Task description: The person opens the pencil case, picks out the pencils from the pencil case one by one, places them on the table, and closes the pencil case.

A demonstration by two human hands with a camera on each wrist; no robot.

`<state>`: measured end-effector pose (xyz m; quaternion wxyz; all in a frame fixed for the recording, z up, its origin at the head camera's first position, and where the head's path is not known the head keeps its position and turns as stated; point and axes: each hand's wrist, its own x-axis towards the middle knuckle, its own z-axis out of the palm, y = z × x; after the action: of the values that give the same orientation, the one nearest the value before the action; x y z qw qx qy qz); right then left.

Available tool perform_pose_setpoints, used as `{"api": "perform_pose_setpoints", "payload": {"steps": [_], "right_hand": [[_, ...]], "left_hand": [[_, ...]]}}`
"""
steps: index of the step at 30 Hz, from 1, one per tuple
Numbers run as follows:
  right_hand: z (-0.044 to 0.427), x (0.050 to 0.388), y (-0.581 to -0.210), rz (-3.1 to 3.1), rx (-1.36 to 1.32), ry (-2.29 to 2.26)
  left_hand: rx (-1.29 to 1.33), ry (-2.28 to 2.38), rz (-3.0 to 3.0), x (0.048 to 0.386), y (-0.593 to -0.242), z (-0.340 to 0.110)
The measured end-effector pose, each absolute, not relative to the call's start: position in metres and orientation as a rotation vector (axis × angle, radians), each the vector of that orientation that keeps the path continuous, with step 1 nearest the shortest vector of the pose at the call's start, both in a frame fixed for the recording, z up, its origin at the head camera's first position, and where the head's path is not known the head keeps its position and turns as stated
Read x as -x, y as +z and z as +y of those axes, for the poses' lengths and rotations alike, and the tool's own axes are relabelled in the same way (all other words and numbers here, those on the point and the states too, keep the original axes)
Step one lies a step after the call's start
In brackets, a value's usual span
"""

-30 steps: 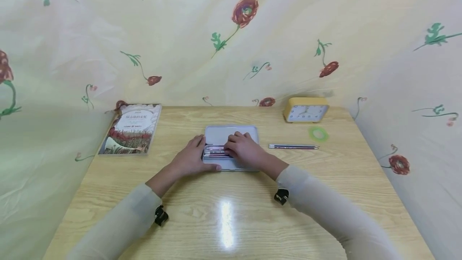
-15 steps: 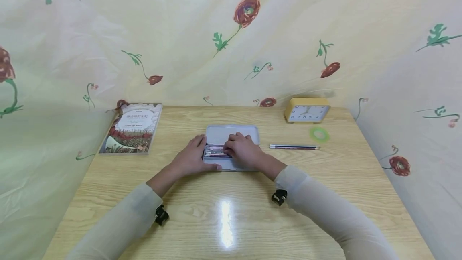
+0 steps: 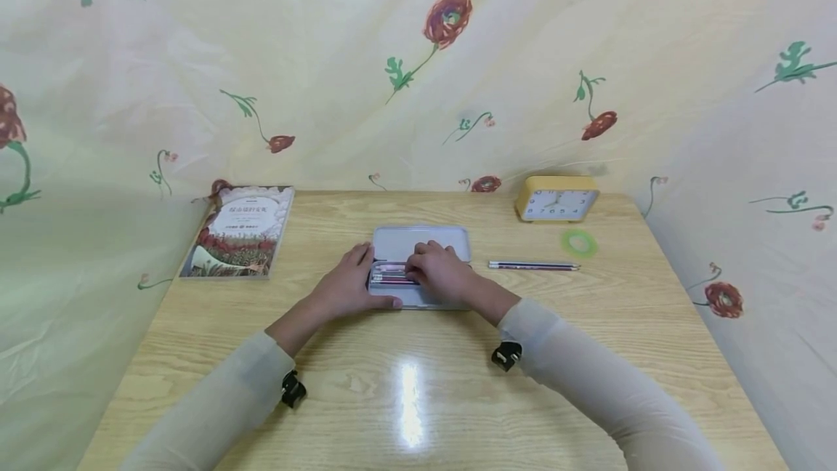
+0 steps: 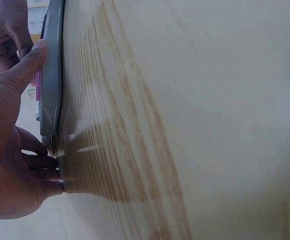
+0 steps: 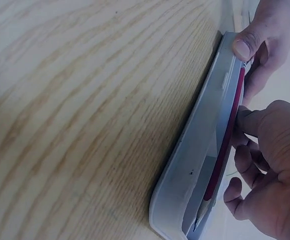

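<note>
A grey pencil case (image 3: 418,299) lies with its lid (image 3: 394,240) folded back, and pencils (image 3: 389,278) rest inside. My left hand (image 3: 344,288) grips its left end, thumb along the front edge; the left wrist view shows the fingers of this hand (image 4: 7,135) round the end of the case (image 4: 52,82). Over the middle of the case, my right hand (image 3: 443,275) has its fingertips down among the contents. In the right wrist view a red pencil (image 5: 226,142) lies along the case, and the curled right hand (image 5: 280,165) pinches at it, its fingertips partly hidden.
Two pencils (image 3: 532,266) lie right of the case. Behind them are a green tape roll (image 3: 579,242) and a yellow clock (image 3: 558,199). A book (image 3: 238,233) lies at the left. Patterned cloth (image 3: 340,78) hangs behind the wooden table (image 3: 353,384).
The head view has shifted slightly. Both hands stay at the case, and the right wrist has moved very slightly left.
</note>
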<state>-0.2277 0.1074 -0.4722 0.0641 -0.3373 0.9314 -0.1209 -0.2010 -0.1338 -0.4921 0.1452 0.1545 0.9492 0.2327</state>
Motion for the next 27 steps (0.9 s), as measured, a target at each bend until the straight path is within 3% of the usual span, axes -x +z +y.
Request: {"api": "perform_pose_setpoints", "payload": {"steps": [17, 27], "right_hand": [[0.105, 0.2284, -0.4679, 2.789, 1.002, -0.407], [0.1018, 0.2226, -0.4674, 2.9, 1.138, -0.109]], "left_hand": [[-0.457, 0.687, 2.736, 0.2027, -0.4921, -0.1328], [-0.432, 0.673, 2.73, 0.2023, -0.4914, -0.1327]]}}
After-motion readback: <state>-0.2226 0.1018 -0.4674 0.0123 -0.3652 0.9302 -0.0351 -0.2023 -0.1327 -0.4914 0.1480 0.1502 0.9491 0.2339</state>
